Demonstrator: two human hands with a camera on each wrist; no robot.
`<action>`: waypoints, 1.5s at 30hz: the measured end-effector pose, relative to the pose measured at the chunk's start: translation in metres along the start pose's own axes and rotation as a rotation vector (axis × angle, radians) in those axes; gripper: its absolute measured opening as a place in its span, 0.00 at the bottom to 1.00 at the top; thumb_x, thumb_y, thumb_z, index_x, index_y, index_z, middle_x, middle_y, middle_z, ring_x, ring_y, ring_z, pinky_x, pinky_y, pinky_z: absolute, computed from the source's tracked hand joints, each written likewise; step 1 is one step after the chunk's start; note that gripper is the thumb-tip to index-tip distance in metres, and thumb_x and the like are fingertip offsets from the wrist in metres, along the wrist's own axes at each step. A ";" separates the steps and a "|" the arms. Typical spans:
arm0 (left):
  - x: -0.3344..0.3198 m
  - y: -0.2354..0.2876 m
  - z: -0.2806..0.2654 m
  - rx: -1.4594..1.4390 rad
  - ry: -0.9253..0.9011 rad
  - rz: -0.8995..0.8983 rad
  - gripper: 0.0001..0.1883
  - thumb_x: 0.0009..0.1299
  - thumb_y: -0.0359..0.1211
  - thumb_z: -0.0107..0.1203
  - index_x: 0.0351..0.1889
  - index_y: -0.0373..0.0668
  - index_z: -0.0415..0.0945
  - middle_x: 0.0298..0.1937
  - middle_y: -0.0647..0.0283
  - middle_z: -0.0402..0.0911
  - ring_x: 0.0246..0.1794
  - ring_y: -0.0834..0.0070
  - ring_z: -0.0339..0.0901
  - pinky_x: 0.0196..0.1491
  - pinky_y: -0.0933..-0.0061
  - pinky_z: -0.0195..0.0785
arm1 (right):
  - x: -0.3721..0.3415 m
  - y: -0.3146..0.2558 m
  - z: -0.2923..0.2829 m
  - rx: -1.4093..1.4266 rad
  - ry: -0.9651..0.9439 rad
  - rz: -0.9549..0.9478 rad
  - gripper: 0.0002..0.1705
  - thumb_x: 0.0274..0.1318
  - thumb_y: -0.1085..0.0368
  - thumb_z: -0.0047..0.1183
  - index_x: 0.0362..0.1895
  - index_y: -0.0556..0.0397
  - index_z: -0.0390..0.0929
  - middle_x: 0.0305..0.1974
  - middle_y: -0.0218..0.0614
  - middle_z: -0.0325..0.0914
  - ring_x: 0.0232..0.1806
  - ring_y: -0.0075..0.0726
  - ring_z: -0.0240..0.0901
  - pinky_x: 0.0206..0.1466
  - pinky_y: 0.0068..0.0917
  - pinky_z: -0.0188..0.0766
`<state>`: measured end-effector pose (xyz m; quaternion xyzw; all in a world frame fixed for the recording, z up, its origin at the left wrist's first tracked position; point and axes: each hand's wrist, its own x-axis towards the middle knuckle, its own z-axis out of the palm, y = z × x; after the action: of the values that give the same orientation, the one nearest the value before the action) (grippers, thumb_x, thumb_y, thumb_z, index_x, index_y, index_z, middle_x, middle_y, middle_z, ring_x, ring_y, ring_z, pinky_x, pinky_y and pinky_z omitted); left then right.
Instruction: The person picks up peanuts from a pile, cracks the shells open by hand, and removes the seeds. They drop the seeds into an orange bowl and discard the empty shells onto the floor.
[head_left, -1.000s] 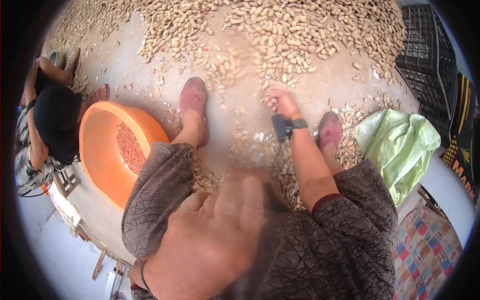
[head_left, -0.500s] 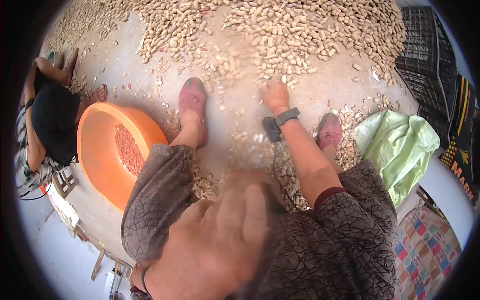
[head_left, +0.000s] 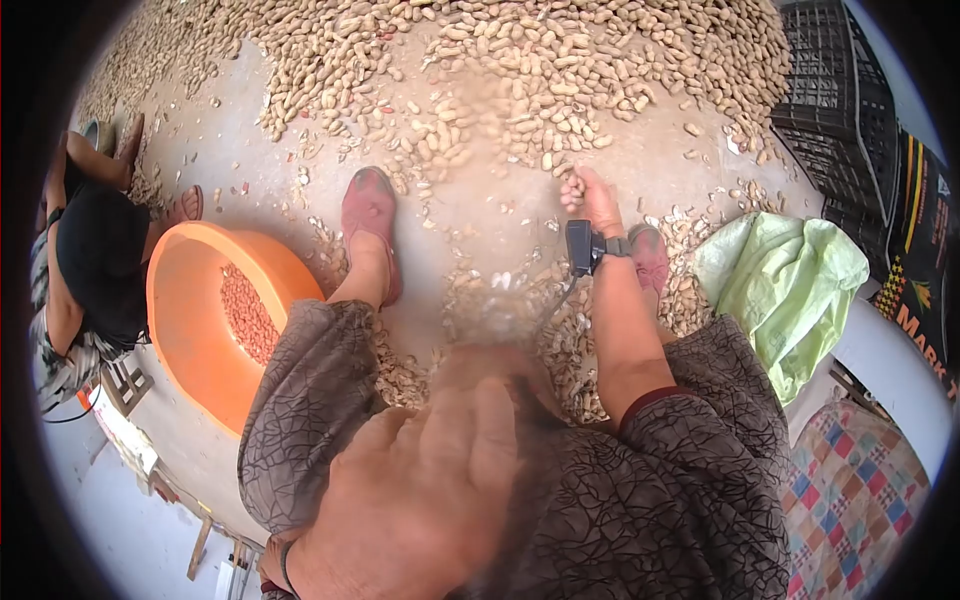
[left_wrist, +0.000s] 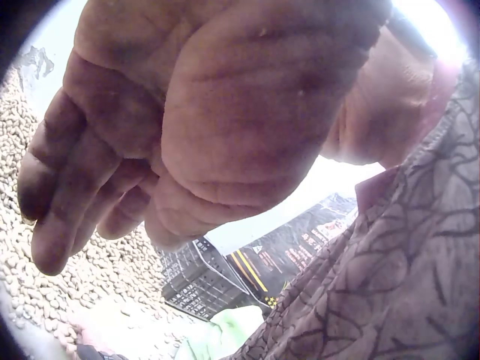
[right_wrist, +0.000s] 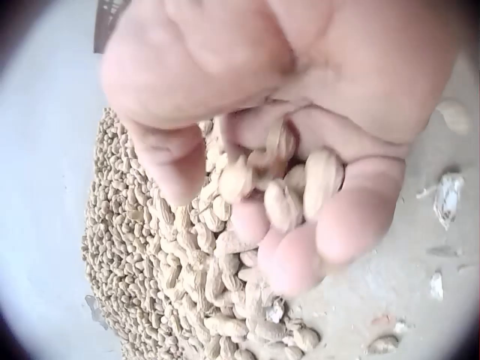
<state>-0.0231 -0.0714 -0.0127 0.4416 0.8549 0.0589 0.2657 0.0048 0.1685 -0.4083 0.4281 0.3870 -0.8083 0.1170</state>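
Observation:
My right hand (head_left: 597,198) is low over the floor at the near edge of a large heap of unshelled peanuts (head_left: 560,60). Its curled fingers cup several whole peanuts (right_wrist: 322,180) against the palm in the right wrist view, with the thumb to one side. Close to the head camera, my left hand (head_left: 420,480) is raised above my lap, fingers fairly straight and close together, their tips blurred. The left wrist view shows its palm and bent thumb, with nothing seen in its grasp.
An orange tub (head_left: 290,270) with reddish shelled peanuts (head_left: 247,315) stands left of my leg. Broken shells (head_left: 565,345) litter the floor between my feet. A green sack (head_left: 785,290) and black crates (head_left: 835,110) are at the right. Another person (head_left: 100,250) sits at the far left.
My right hand first shows peanuts in its fingers, then turns knuckles up by the heap, and now shows peanuts in its fingers again, farther right. My left hand stays nearly still.

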 end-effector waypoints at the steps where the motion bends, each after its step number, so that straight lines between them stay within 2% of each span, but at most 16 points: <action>1: 0.003 0.000 -0.001 -0.013 -0.004 0.021 0.26 0.60 0.36 0.57 0.54 0.33 0.64 0.38 0.58 0.73 0.33 0.71 0.75 0.35 0.72 0.73 | 0.000 0.001 0.000 -0.216 0.188 -0.075 0.18 0.56 0.50 0.47 0.25 0.51 0.73 0.25 0.34 0.75 0.23 0.22 0.71 0.27 0.23 0.67; 5: 0.004 0.001 -0.001 -0.036 -0.046 0.004 0.28 0.56 0.35 0.59 0.54 0.32 0.65 0.40 0.56 0.74 0.35 0.68 0.75 0.38 0.70 0.72 | 0.024 -0.002 0.001 -0.636 0.373 -0.109 0.20 0.52 0.49 0.50 0.25 0.53 0.76 0.28 0.40 0.79 0.25 0.32 0.74 0.31 0.28 0.70; 7: 0.003 0.002 -0.001 -0.048 -0.084 -0.033 0.30 0.52 0.34 0.61 0.53 0.32 0.66 0.42 0.55 0.75 0.38 0.65 0.76 0.41 0.67 0.71 | 0.040 0.004 0.001 -1.115 0.525 -0.300 0.19 0.46 0.51 0.53 0.28 0.56 0.79 0.28 0.45 0.80 0.29 0.46 0.76 0.36 0.33 0.72; 10: 0.004 0.004 -0.003 -0.058 -0.081 -0.041 0.31 0.50 0.34 0.62 0.53 0.32 0.67 0.44 0.54 0.76 0.39 0.64 0.76 0.43 0.66 0.70 | 0.032 -0.008 0.013 -1.188 0.407 -0.258 0.19 0.41 0.54 0.54 0.33 0.56 0.80 0.31 0.49 0.79 0.36 0.55 0.75 0.42 0.35 0.71; 14: 0.006 0.004 -0.003 -0.061 -0.047 -0.030 0.31 0.50 0.34 0.62 0.53 0.32 0.67 0.44 0.54 0.76 0.39 0.64 0.76 0.43 0.66 0.70 | 0.036 0.004 0.005 -1.248 0.352 -0.415 0.15 0.43 0.57 0.56 0.21 0.57 0.78 0.18 0.40 0.77 0.20 0.34 0.73 0.25 0.30 0.68; 16: 0.005 0.004 -0.004 -0.060 -0.050 -0.032 0.31 0.50 0.34 0.62 0.53 0.32 0.67 0.43 0.54 0.76 0.39 0.64 0.76 0.43 0.66 0.70 | 0.028 0.011 -0.010 -0.168 0.052 -0.059 0.13 0.42 0.58 0.55 0.28 0.56 0.79 0.26 0.41 0.79 0.22 0.40 0.74 0.26 0.26 0.70; 17: 0.006 0.004 -0.004 -0.065 -0.057 -0.034 0.31 0.50 0.34 0.62 0.53 0.32 0.67 0.43 0.54 0.76 0.39 0.64 0.76 0.42 0.66 0.70 | 0.023 0.015 -0.013 -0.168 0.052 -0.056 0.13 0.42 0.58 0.55 0.28 0.56 0.79 0.26 0.41 0.79 0.22 0.40 0.74 0.26 0.26 0.70; 19: 0.007 0.003 -0.003 -0.072 -0.063 -0.036 0.31 0.50 0.34 0.62 0.53 0.32 0.67 0.43 0.54 0.76 0.39 0.64 0.76 0.42 0.66 0.70 | 0.004 0.014 -0.014 0.485 -0.067 -0.087 0.13 0.44 0.60 0.55 0.32 0.55 0.78 0.30 0.39 0.79 0.23 0.36 0.74 0.23 0.22 0.69; 20: 0.007 0.004 -0.004 -0.076 -0.070 -0.039 0.31 0.50 0.34 0.62 0.53 0.32 0.67 0.43 0.54 0.76 0.39 0.64 0.76 0.42 0.66 0.70 | -0.003 0.006 -0.015 0.485 -0.065 -0.087 0.13 0.44 0.60 0.55 0.32 0.55 0.78 0.30 0.39 0.79 0.23 0.36 0.74 0.23 0.22 0.69; 23: 0.006 0.005 -0.005 -0.086 -0.079 -0.052 0.31 0.50 0.34 0.62 0.52 0.32 0.67 0.43 0.54 0.76 0.39 0.64 0.76 0.42 0.67 0.70 | -0.015 -0.018 -0.007 0.264 -0.262 0.000 0.07 0.48 0.64 0.54 0.31 0.54 0.76 0.28 0.34 0.76 0.28 0.27 0.73 0.29 0.28 0.70; 30: 0.003 0.000 -0.002 -0.013 0.021 0.002 0.28 0.60 0.34 0.57 0.56 0.32 0.63 0.39 0.55 0.73 0.34 0.68 0.75 0.36 0.72 0.73 | 0.039 -0.002 0.013 -0.565 0.314 -0.119 0.17 0.48 0.54 0.56 0.23 0.56 0.77 0.22 0.37 0.77 0.24 0.28 0.74 0.25 0.28 0.69; 32: 0.004 0.001 -0.004 0.005 -0.025 -0.006 0.28 0.61 0.34 0.57 0.57 0.32 0.63 0.41 0.54 0.74 0.36 0.67 0.76 0.37 0.72 0.74 | 0.079 0.025 -0.002 -0.983 0.408 -0.403 0.15 0.50 0.57 0.54 0.20 0.55 0.76 0.18 0.35 0.74 0.16 0.27 0.69 0.17 0.24 0.63; 36: 0.007 0.004 -0.011 -0.095 -0.078 -0.050 0.31 0.50 0.33 0.62 0.52 0.32 0.66 0.42 0.55 0.76 0.38 0.64 0.76 0.41 0.66 0.70 | 0.068 0.020 0.016 -1.222 0.536 -0.596 0.14 0.49 0.62 0.53 0.16 0.55 0.74 0.14 0.33 0.72 0.12 0.28 0.66 0.13 0.25 0.60; 38: 0.004 0.003 -0.012 -0.165 -0.002 -0.045 0.27 0.51 0.30 0.61 0.51 0.34 0.68 0.41 0.55 0.76 0.37 0.63 0.76 0.39 0.66 0.70 | 0.027 -0.002 0.033 -0.620 0.194 -0.314 0.12 0.50 0.63 0.52 0.19 0.54 0.74 0.16 0.33 0.73 0.13 0.27 0.67 0.14 0.23 0.59; 42: -0.003 -0.003 -0.024 -0.087 0.001 -0.057 0.23 0.54 0.26 0.58 0.50 0.36 0.69 0.39 0.54 0.76 0.36 0.60 0.75 0.38 0.65 0.70 | -0.034 -0.050 0.066 -0.196 0.075 -0.083 0.07 0.50 0.65 0.52 0.24 0.54 0.74 0.18 0.31 0.72 0.15 0.25 0.68 0.14 0.19 0.57; 45: -0.005 -0.009 -0.026 -0.244 0.442 0.013 0.21 0.57 0.23 0.55 0.50 0.34 0.68 0.36 0.51 0.76 0.35 0.55 0.76 0.37 0.64 0.70 | -0.084 -0.094 0.097 -0.053 -0.255 -0.111 0.04 0.54 0.66 0.49 0.32 0.52 0.74 0.21 0.27 0.70 0.21 0.21 0.67 0.20 0.17 0.60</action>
<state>-0.0402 -0.0772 0.0081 0.3881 0.8760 0.2586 0.1232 -0.0514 0.1490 -0.2606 0.2967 0.4131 -0.8508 0.1316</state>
